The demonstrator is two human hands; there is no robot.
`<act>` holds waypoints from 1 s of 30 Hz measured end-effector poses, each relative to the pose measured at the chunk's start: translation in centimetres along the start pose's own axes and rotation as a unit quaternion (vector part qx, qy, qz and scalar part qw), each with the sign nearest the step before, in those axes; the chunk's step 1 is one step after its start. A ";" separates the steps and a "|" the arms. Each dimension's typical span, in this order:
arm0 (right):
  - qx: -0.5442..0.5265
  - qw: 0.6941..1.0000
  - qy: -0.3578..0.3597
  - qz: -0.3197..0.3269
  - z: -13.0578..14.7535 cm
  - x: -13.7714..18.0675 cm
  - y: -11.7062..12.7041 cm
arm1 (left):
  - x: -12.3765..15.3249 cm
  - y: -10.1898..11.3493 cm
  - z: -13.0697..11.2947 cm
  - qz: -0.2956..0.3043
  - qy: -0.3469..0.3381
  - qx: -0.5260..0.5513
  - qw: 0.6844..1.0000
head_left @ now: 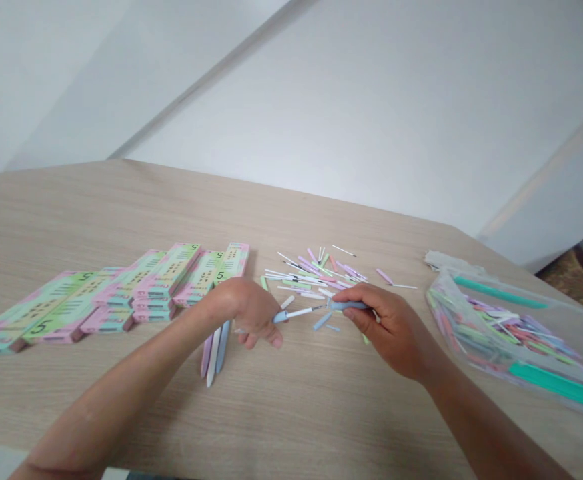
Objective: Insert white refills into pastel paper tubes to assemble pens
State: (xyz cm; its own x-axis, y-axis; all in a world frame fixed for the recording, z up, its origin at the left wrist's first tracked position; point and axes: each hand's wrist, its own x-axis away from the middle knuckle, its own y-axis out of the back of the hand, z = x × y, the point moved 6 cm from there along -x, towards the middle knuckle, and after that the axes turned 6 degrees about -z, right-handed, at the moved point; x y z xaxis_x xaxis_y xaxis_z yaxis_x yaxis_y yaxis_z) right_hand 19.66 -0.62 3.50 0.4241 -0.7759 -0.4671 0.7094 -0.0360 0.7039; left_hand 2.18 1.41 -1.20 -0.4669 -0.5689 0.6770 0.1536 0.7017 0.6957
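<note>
My left hand (257, 308) is closed on a light-blue pen body (281, 317), from which a thin white refill (299, 312) with a dark tip points right. My right hand (389, 327) pinches a blue pen cap (349, 305), its end close to the refill's tip; whether they touch I cannot tell. Beneath my left wrist lie capped pens in purple, white (213, 357) and blue, partly hidden. Just below the cap, a loose blue pen part (322, 321) rests on the table. Behind my hands spreads a pile of white refills (291, 277) and pastel caps (384, 276).
Green-and-pink boxes (166, 270) marked 5 lie stacked across the left of the wooden table (291, 420). To the right is a clear plastic container (444, 293) with turquoise strips, holding more pastel parts (521, 327). A pale wall (351, 120) rises behind the table.
</note>
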 end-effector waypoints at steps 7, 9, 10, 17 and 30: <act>-0.005 1.000 0.028 0.011 0.3 -0.4 -0.1 | 0.0 -0.1 -0.1 0.019 -0.006 0.000 1.000; -0.001 0.999 0.030 0.018 0.5 -0.5 -0.1 | 0.0 -0.1 -0.1 0.019 -0.005 -0.008 1.000; 0.002 0.999 0.032 0.022 0.5 -0.6 -0.1 | 0.0 -0.1 -0.1 0.018 -0.003 -0.011 1.000; 0.030 0.996 0.074 0.039 1.7 -0.9 -0.4 | -0.1 -0.2 0.0 0.013 0.011 -0.008 1.000; 0.109 0.984 0.117 0.077 3.6 -0.3 -0.5 | -0.3 -0.3 0.0 0.006 0.010 0.003 1.000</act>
State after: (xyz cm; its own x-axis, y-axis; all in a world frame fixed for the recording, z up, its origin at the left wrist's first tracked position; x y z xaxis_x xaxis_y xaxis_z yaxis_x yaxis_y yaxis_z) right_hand 17.15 -2.62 5.19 0.6538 -0.6171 -0.4379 0.4989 -0.0835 0.8626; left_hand 2.27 1.39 -1.60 -0.4472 -0.5690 0.6901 0.1545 0.7108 0.6863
